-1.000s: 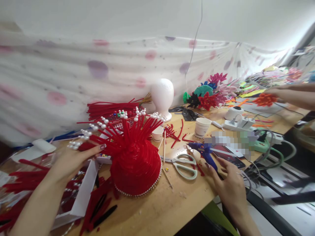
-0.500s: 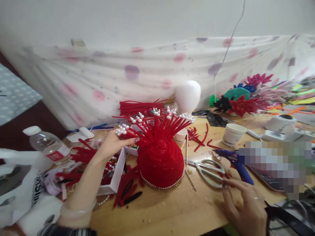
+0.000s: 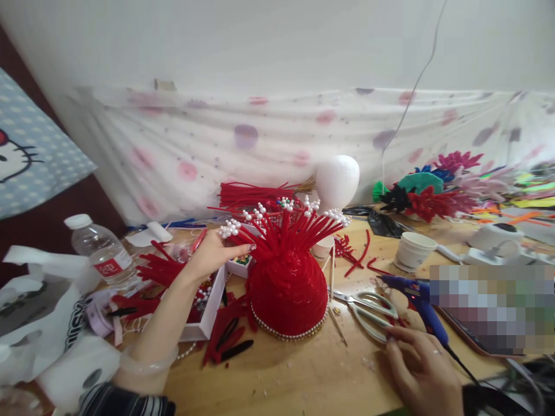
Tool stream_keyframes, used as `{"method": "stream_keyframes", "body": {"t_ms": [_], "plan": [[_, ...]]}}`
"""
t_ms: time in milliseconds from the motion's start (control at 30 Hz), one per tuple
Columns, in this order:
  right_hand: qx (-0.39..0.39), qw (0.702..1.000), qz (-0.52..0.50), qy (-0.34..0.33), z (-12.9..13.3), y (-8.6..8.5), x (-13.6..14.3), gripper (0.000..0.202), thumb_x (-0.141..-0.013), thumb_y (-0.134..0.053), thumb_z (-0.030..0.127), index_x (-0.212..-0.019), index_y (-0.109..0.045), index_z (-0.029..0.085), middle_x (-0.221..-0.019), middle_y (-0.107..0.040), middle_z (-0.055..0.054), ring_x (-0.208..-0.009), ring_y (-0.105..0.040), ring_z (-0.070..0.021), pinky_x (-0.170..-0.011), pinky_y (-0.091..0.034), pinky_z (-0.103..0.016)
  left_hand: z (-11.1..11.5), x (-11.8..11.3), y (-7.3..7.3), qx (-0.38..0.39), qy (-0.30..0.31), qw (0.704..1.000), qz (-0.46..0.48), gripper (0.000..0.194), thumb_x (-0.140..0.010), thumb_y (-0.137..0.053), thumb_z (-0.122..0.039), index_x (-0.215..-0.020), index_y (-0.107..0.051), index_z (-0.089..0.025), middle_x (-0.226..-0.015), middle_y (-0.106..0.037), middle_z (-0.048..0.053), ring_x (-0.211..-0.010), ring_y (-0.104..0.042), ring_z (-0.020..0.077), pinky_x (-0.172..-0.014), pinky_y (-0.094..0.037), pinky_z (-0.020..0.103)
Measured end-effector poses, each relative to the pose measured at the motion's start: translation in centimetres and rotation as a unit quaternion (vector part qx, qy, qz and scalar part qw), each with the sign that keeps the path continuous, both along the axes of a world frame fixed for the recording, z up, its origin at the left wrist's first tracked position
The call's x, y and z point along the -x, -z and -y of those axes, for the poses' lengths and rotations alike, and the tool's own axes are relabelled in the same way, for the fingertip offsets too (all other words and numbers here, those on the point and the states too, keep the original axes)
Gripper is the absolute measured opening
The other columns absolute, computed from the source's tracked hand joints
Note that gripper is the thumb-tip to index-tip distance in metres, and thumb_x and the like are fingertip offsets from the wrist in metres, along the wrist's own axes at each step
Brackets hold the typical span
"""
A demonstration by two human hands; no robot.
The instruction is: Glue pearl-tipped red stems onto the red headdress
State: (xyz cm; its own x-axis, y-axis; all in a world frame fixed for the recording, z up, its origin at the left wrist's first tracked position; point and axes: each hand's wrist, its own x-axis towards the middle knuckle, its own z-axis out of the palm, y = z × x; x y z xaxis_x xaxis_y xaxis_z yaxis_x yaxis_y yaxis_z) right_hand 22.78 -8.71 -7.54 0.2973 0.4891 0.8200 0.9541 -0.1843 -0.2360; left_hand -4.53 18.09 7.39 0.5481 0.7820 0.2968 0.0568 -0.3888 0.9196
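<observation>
A red domed headdress, edged with pearl trim, stands mid-table. Red stems fan out from its top, tipped with clusters of white beads. My left hand is at the left side of this fan, closed around the outermost stems; its thumb points right across them and the other fingers are mostly hidden. Low on the right, my right hand rests with thumb and forefinger pinched beside the handles of the scissors. Whatever lies between those fingertips is too small to make out.
Right of the scissors lie a blue glue gun and a blurred-out phone-like slab. A paper cup, foam head and fabric flowers stand farther back. On the left are a white box and a water bottle.
The view has shifted, so most things sit slightly lower and farther right. My left hand keeps its hold on the headdress stems; my right hand stays near the scissors.
</observation>
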Motion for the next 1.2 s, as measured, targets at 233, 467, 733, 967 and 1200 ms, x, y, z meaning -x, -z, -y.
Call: {"method": "stream_keyframes", "body": {"t_ms": [233,467,733,967,1200], "plan": [[0.076,0.987,-0.133,-0.040,-1.3,-3.3,1.2,0.021,-0.088,-0.052,0.036,-0.098,-0.061,0.020,-0.074,-0.064,-0.003,-0.065,-0.062,-0.0186,-0.062,-0.049,-0.029,0.9,0.0,-1.2,-0.047,-0.057,0.996,-0.042,0.022,-0.063,-0.076,-0.029,-0.081,-0.072,-0.018,-0.084,-0.077,0.002,-0.079,-0.070,0.0223,-0.075,-0.055,0.033],[0.338,0.929,-0.145,0.027,-10.2,-8.1,0.9,0.023,-0.092,-0.044,0.030,-0.099,-0.060,0.015,-0.089,-0.070,-0.013,-0.088,-0.065,-0.0260,-0.072,-0.041,-0.032,1.3,0.0,-1.7,-0.044,-0.058,0.997,-0.040,0.022,-0.061,-0.076,-0.027,-0.082,-0.072,-0.019,-0.083,-0.077,0.001,-0.078,-0.070,0.0228,-0.073,-0.056,0.032],[0.365,0.913,-0.183,-0.002,-13.3,-6.8,-0.9,0.023,-0.088,-0.048,0.023,-0.105,-0.061,0.013,-0.089,-0.073,-0.011,-0.081,-0.067,-0.0211,-0.064,-0.039,-0.026,0.5,0.3,-0.8,-0.031,-0.018,0.998,-0.043,0.017,-0.064,-0.075,-0.028,-0.077,-0.072,-0.018,-0.079,-0.077,0.002,-0.072,-0.069,0.0208,-0.071,-0.055,0.031],[0.363,0.907,-0.207,-0.050,-7.5,-9.1,-1.8,0.028,-0.093,-0.043,0.037,-0.091,-0.063,0.018,-0.085,-0.072,-0.007,-0.075,-0.065,-0.0188,-0.065,-0.042,-0.027,1.0,0.4,-1.3,-0.038,-0.031,0.998,-0.041,0.015,-0.061,-0.077,-0.030,-0.073,-0.073,-0.020,-0.078,-0.076,0.003,-0.071,-0.069,0.0220,-0.072,-0.054,0.032],[0.404,0.901,-0.153,-0.042,-5.5,-7.3,3.2,0.018,-0.085,-0.050,0.029,-0.076,-0.063,0.019,-0.075,-0.070,-0.005,-0.070,-0.062,-0.0194,-0.058,-0.034,-0.027,1.2,0.4,-1.4,-0.040,-0.044,0.997,-0.049,0.019,-0.061,-0.076,-0.028,-0.078,-0.072,-0.020,-0.079,-0.076,0.002,-0.070,-0.068,0.0206,-0.070,-0.054,0.031]]}}
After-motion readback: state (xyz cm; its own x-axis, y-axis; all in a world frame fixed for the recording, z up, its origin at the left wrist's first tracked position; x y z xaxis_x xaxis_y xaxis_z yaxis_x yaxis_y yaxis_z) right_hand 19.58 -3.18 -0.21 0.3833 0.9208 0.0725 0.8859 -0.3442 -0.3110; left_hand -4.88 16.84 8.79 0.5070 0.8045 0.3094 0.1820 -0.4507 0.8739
